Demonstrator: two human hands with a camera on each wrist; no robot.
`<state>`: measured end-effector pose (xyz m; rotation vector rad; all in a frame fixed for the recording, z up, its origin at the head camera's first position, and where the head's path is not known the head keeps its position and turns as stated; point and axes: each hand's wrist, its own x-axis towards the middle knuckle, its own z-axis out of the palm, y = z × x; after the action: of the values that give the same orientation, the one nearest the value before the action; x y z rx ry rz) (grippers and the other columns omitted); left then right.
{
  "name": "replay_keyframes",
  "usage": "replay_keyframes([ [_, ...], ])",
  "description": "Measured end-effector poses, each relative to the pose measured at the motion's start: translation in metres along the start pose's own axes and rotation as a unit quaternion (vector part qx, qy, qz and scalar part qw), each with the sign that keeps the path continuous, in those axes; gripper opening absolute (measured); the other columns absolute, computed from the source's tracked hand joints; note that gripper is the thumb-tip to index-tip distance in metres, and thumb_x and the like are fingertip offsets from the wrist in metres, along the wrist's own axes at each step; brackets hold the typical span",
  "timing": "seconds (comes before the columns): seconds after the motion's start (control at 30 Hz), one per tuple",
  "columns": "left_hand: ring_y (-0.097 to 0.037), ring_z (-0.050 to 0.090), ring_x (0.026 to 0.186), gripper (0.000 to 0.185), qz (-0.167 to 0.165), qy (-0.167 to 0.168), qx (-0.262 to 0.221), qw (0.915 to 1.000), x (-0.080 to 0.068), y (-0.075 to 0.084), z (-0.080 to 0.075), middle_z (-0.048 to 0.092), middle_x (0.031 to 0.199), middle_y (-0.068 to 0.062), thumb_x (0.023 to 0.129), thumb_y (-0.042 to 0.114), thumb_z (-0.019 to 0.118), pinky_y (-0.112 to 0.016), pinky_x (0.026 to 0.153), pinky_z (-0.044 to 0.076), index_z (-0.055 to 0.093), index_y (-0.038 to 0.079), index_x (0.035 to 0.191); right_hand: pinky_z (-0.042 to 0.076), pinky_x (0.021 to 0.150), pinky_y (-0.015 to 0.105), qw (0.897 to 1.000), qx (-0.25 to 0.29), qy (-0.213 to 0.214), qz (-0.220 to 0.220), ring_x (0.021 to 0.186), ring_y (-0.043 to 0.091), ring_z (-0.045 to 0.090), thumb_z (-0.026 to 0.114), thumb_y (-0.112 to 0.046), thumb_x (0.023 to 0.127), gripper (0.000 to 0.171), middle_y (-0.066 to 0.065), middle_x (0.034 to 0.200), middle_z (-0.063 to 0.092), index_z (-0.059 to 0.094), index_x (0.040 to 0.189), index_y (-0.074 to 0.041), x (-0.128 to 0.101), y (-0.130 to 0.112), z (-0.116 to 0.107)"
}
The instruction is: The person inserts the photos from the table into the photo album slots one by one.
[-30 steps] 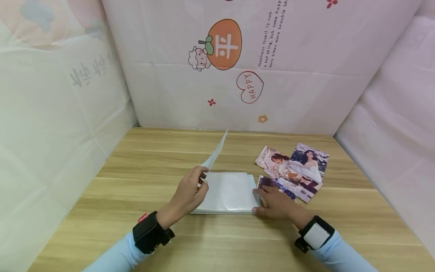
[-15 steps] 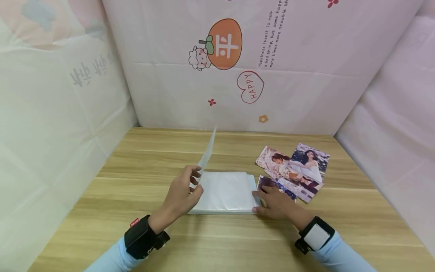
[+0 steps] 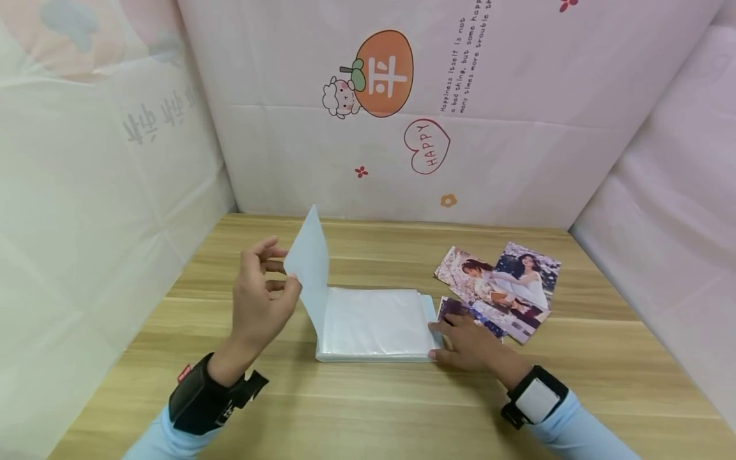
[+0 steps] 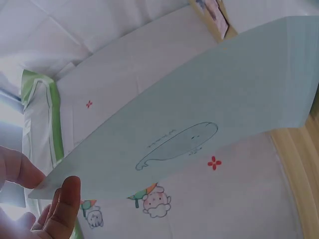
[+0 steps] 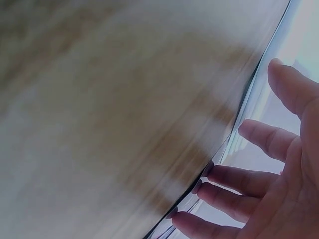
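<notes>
A photo album [image 3: 370,322] with clear sleeve pages lies on the table, its pale blue cover [image 3: 310,262] standing raised at the left side. My left hand [image 3: 261,291] pinches the cover's free edge between thumb and fingers. A whale drawing [image 4: 179,144] shows on that cover in the left wrist view, with the fingertips at one corner. At the album's right edge rests my right hand [image 3: 467,345], fingers extended over the edge and partly over a photo [image 3: 454,308]. The right wrist view has its fingers [image 5: 239,179] spread, fingertips near the tabletop.
Several overlapping photo prints [image 3: 506,281] of people lie right of the album, behind the right hand. The wood-grain table [image 3: 368,409] is bounded by a printed cloth [image 3: 322,160] at the back and by white cloth [image 3: 650,211] at the right and left.
My left hand has moved left, swinging the cover from leaning over the pages to standing up at the left side. The right hand has stayed at the album's right edge.
</notes>
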<state>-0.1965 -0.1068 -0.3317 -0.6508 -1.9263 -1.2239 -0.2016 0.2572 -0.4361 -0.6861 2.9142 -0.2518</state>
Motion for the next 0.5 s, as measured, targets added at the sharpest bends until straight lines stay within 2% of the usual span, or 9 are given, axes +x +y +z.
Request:
replay_keyframes([
  [0.1,-0.025,0.055,0.078,0.058,0.0,0.021,0.011,0.9997,0.003,-0.001,-0.007,0.052,0.104,-0.025,0.068,-0.022,0.055,-0.011,0.056,0.045,0.042,-0.01,0.122,0.033,0.09,0.063,1.0,0.0,0.002,0.0,0.119,0.052,0.037,0.056,-0.052,0.087,0.063,0.031,0.132,0.042,0.052,0.133,-0.009,0.0,0.0,0.0],
  [0.23,-0.024,0.051,0.079,0.048,-0.003,0.023,0.037,0.9991,0.002,-0.003,-0.012,0.051,0.101,-0.023,0.066,-0.022,0.052,-0.01,0.055,0.043,0.051,-0.01,0.113,0.034,0.088,0.064,1.0,-0.003,0.003,-0.002,0.118,0.052,0.038,0.055,-0.054,0.086,0.064,0.031,0.131,0.043,0.052,0.132,-0.009,0.0,-0.001,-0.001],
  [0.33,-0.021,0.047,0.073,0.04,0.008,0.011,0.094,0.9955,0.002,-0.003,-0.017,0.048,0.096,-0.021,0.066,-0.02,0.053,-0.014,0.052,0.042,0.057,-0.007,0.104,0.034,0.089,0.064,1.0,-0.001,0.0,0.001,0.118,0.052,0.038,0.055,-0.054,0.086,0.064,0.03,0.131,0.043,0.052,0.132,-0.009,0.0,-0.001,-0.002],
  [0.4,-0.023,0.044,0.07,0.036,0.017,0.005,0.153,0.9881,0.001,-0.003,-0.02,0.045,0.093,-0.02,0.066,-0.017,0.055,-0.021,0.049,0.04,0.06,-0.006,0.1,0.034,0.089,0.063,1.0,0.002,-0.003,0.004,0.118,0.051,0.037,0.055,-0.053,0.087,0.064,0.03,0.131,0.042,0.052,0.132,-0.009,0.001,-0.002,-0.002],
  [0.5,-0.029,0.04,0.068,0.029,0.016,-0.009,0.253,0.9674,0.0,-0.006,-0.026,0.043,0.091,-0.022,0.065,-0.011,0.064,-0.031,0.047,0.033,0.063,-0.004,0.094,0.033,0.09,0.064,1.0,0.006,-0.004,0.006,0.119,0.052,0.037,0.056,-0.053,0.087,0.063,0.031,0.131,0.042,0.052,0.132,-0.009,0.001,-0.003,-0.002],
])
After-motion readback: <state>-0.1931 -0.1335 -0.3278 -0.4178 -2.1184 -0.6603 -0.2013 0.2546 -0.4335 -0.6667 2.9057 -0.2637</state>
